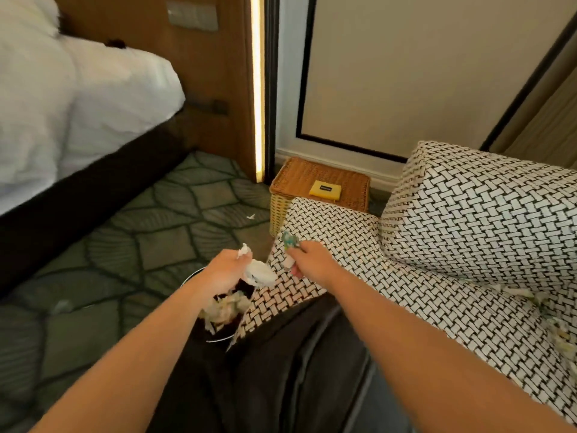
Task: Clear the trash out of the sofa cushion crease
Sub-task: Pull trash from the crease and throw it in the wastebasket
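Left hand (223, 270): fingers curled, gripping a crumpled white tissue (260, 273). Directly below it is the bin (215, 340), holding paper scraps (223, 307). Right hand (312, 260), just beside the left: fingers pinching a green-blue wrapper (288, 240), above the sofa seat (343, 245) edge. Far right of the right hand, more trash (559, 334) lies in the cushion crease. A paper fleck (250, 216) lies on the carpet beyond the left hand.

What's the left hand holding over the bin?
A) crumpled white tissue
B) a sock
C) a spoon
A: the left hand grips crumpled white tissue above the bin, while the right hand pinches a colourful wrapper.
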`<state>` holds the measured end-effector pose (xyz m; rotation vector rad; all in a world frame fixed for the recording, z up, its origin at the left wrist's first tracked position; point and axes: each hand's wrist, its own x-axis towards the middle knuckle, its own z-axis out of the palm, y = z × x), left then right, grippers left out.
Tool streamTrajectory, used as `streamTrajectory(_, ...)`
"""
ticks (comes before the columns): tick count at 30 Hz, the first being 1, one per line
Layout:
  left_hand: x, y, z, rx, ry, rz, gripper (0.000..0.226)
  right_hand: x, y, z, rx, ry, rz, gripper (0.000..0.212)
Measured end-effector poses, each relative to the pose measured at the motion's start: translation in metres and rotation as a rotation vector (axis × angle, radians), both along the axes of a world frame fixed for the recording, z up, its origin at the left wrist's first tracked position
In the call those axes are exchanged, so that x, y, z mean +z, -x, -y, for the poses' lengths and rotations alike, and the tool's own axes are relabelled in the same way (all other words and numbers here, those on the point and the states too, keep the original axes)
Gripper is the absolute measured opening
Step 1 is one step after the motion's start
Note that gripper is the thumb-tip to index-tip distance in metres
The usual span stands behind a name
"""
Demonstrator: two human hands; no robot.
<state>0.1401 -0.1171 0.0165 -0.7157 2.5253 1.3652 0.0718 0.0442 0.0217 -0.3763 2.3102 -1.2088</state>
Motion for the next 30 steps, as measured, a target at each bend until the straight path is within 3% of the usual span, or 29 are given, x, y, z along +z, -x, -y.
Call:
streamTrajectory(5,-0.044,-0.015,0.049,0.137,-0.07,0.032,0.044,-0.031,-0.01,0.066,0.117,-0.056,0.034,0.028)
streamTrajectory(11,-0.112,-0.02,0.082,0.342,-0.063,0.145,0.038,-0.095,-0.015,0.11,0.078,-0.135,0.095,0.032)
streamTrajectory(14,-0.128,-0.008,0.085,0.295,0.032,0.179,0.035,-0.122,-0.011,0.131,0.053,-0.201,0.049,0.03)
streamTrajectory(17,-0.138,0.008,0.092,0.269,0.095,0.227,0.034,-0.143,-0.007,0.15,0.067,-0.246,0.145,0.029)
streamTrajectory(22,-0.163,0.018,0.112,0.275,0.032,0.332,0.04,-0.181,-0.005,0.162,0.039,-0.301,0.271,0.023)
streamTrajectory(25,-0.186,0.023,0.122,0.198,0.0,0.4,0.057,-0.185,-0.004,0.165,0.008,-0.289,0.408,0.038)
streamTrajectory(27,-0.177,0.021,0.12,0.145,0.016,0.426,0.044,-0.185,-0.001,0.165,-0.024,-0.285,0.41,0.046)
streamTrajectory(30,-0.158,0.017,0.114,0.134,0.054,0.419,0.035,-0.173,-0.001,0.162,-0.042,-0.236,0.408,0.042)
